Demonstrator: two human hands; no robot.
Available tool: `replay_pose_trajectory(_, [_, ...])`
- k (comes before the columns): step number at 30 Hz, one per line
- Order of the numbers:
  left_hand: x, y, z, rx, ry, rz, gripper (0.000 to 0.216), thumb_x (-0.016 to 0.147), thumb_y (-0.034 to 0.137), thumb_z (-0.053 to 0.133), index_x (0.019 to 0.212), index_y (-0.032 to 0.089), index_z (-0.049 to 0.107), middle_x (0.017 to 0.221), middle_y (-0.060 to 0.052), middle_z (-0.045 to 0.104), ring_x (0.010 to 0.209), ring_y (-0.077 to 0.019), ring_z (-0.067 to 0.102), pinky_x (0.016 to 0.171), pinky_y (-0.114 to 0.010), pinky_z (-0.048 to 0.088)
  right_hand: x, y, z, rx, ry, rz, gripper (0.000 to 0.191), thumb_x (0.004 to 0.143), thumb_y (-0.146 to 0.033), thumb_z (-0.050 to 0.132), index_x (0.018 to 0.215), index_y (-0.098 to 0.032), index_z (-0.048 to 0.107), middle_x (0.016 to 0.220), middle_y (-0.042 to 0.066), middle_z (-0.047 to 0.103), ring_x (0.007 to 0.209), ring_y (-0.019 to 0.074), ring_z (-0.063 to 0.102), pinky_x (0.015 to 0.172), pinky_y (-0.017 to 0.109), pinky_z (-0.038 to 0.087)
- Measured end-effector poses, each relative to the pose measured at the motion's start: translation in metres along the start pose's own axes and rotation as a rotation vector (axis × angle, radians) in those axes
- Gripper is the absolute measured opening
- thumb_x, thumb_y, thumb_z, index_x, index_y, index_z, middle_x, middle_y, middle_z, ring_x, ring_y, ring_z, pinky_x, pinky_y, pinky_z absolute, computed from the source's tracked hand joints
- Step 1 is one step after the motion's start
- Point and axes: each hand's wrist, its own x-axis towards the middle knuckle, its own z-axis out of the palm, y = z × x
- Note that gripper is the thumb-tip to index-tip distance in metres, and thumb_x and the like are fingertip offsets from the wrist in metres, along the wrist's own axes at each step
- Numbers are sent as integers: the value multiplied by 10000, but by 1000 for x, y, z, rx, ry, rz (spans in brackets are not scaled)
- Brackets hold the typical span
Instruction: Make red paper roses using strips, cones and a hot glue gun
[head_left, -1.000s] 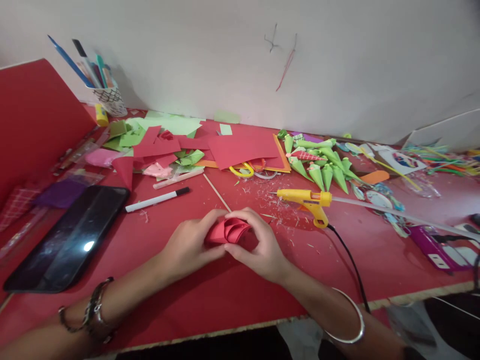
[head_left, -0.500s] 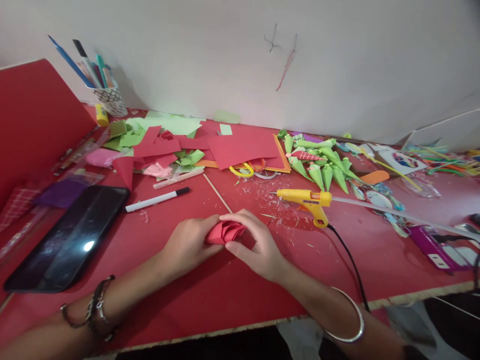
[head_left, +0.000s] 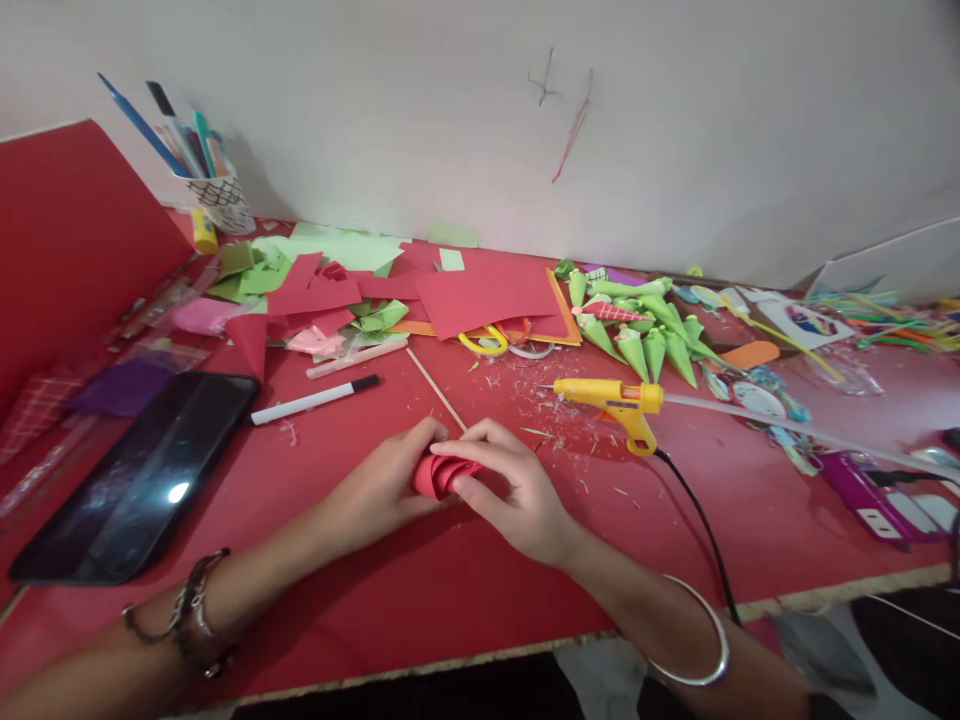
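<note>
Above the red table point(head_left: 450, 590), the left hand point(head_left: 386, 478) and right hand point(head_left: 521, 497) hold coiled red paper point(head_left: 433, 477).

nothing legible; the marking on the glue gun point(head_left: 609, 392) is blurred

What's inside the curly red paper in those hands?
Inside the curly red paper, more curled layers show. The left hand and right hand cover part of it, hiding what's there and deeper inside.

Rolled red paper point(head_left: 433, 479) is held between left hand point(head_left: 379, 487) and right hand point(head_left: 523, 497), toward the front edge of the table point(head_left: 420, 600).
</note>
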Motion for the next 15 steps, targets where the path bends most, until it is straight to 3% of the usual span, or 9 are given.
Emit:
replay_pose_trajectory(7, [3,-3,-5,-85,-121,-13,303,708,381,612,885,168,490,807,4,541,717,-131,505,625,-234,407,1,-1,-1,-10,63,-51,286,806,-147,473,1058,-238,570,882,22,487,822,124,513,747,292,447])
replay_pose_trajectory(10, [2,-4,-9,-67,-149,-28,273,743,392,567,869,155,516,748,8,546,666,-121,491,586,-222,391,1,-1,-1,-10,81,-69,272,804,-127,455,1021,-240,573,880,25,500,820,131,518,739,304,457])
replay_pose_trajectory(15, [0,-2,-10,-27,-115,-31,167,769,285,514,875,157,516,713,20,533,624,-103,470,563,-211,372,-1,-1,1,65,109,-56,297,784,-119,477,1052,-235,528,908,38,515,837,144,520,736,319,475])
